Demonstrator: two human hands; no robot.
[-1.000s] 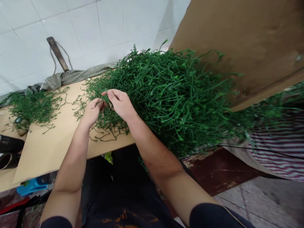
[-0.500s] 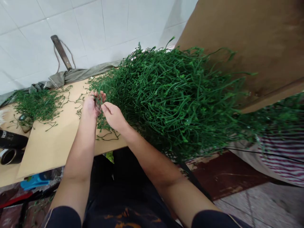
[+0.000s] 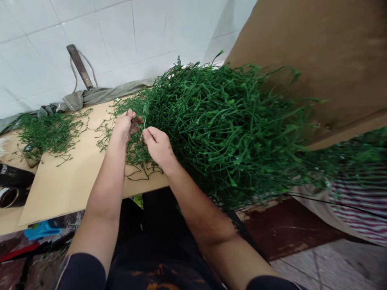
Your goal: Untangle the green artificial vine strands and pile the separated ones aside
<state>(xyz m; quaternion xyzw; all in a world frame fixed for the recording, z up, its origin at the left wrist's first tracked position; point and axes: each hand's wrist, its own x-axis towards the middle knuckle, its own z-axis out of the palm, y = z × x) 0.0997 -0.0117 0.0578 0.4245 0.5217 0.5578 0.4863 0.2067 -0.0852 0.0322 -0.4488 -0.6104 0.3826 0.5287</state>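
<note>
Left arm: reaches away from the near left, bare below a dark sleeve, forearm sloping far and slightly right.
Left hand [image 3: 126, 125]: raised over the board at the left end of the large green heap, fingers curled inward toward the right hand; whether they grip anything is hidden among the greenery.
Right arm: crosses from the near right toward the far left, elbow bent, its forearm in front of the heap's near left part.
Right hand [image 3: 159, 146]: back of the hand up, just right of and slightly nearer than the left hand, thumb and forefinger pinched narrow on a thin green strand [image 3: 144, 120].
Green strand: between the two hands, against the left end of the heap; its long axis runs roughly near to far, the near end at the right fingertips and the other pointing far, where it blurs into the green behind.
Large heap [image 3: 229, 129]: a thick tangle of curly artificial-looking stems with small forked tips, right of the hands; the mass stretches left to right, single stems pointing many ways.
Small heap [image 3: 46, 133]: similar green stems at the far left, well apart from the hands.
Board [image 3: 69, 185]: flat and tan, beneath the hands, with loose stems lying around them.
Far edge: a grey cloth [image 3: 102, 95] along a white tiled wall [image 3: 115, 40], and a dark handle [image 3: 80, 66] leaning there.
Near left: two dark cylindrical containers [image 3: 15, 177] beside the board.
Far right: a large brown cardboard panel [image 3: 314, 60] behind the heap.
</note>
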